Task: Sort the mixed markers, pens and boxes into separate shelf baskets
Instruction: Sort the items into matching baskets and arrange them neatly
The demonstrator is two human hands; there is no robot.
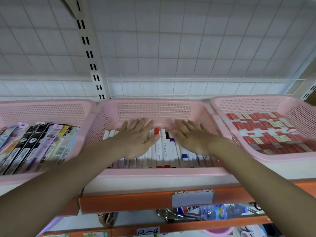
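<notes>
Both hands [136,139] [189,139] rest flat on markers [164,147] in middle basket [153,108].

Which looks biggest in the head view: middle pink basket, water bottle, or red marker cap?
1. Middle pink basket, by far.
2. Water bottle on the lower shelf.
3. Red marker cap, tiny.

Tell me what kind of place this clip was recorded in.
Most likely a stationery shop or stockroom: slotted shelving with pink baskets of markers, packaged pens and small red boxes, plus a handwritten shelf label.
</notes>
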